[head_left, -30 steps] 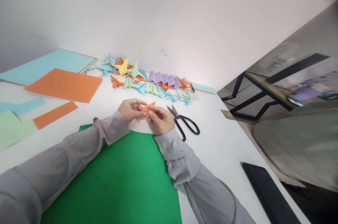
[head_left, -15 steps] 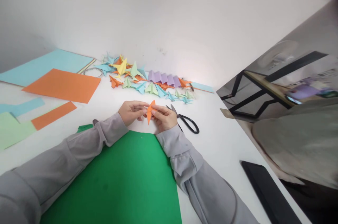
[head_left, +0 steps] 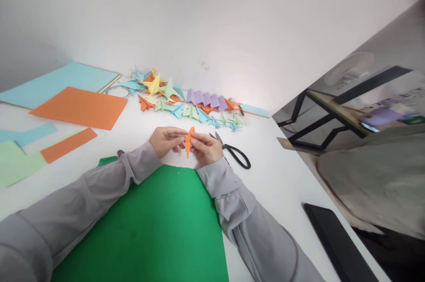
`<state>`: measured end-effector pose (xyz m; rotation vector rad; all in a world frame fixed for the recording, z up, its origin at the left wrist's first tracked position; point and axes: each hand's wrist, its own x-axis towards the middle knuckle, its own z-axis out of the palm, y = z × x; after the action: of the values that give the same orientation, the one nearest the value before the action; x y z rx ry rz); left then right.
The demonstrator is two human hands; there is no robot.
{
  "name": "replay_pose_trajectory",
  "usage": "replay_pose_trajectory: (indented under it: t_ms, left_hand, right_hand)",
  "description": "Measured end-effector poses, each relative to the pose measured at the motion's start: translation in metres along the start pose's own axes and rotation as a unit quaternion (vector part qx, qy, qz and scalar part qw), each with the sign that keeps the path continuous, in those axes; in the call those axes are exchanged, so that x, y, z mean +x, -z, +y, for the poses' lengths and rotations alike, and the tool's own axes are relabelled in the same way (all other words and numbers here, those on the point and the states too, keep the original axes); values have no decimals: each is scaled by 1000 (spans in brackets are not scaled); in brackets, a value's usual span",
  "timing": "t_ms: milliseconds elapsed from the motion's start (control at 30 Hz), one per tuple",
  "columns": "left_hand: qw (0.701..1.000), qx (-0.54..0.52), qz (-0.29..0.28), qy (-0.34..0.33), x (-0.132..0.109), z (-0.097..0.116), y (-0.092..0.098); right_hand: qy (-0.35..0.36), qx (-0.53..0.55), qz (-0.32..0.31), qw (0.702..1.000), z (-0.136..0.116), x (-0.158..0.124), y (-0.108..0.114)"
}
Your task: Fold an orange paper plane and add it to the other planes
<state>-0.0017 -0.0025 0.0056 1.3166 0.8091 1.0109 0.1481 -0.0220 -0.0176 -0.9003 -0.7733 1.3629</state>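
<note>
A small folded orange paper piece (head_left: 188, 140) stands upright between my two hands, just beyond the far edge of a large green sheet (head_left: 159, 233). My left hand (head_left: 164, 140) pinches its left side and my right hand (head_left: 207, 148) pinches its right side. Both hands are closed on it above the white table (head_left: 279, 180). Black scissors (head_left: 234, 153) lie just right of my right hand, partly hidden by it.
A pile of folded paper figures (head_left: 179, 98) in several colours lies by the wall. An orange sheet (head_left: 79, 107), a light blue sheet (head_left: 59, 80), paper strips (head_left: 66, 144) and a tape ring (head_left: 114, 90) lie at the left. A black flat object (head_left: 335, 242) rests near the table's right edge.
The orange piece turned from lying slanted to standing upright between my fingers a second ago. My right hand shifted slightly right, over the scissors' blades. Since half a second ago nothing visibly moved.
</note>
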Motion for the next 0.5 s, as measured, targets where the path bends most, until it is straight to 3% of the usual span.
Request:
replay_pose_trajectory:
  t_ms: [500]
  left_hand:
    - [1000, 2, 4, 6, 0, 2, 0]
  right_hand:
    - [-6, -8, -7, 1000, 1, 0, 3]
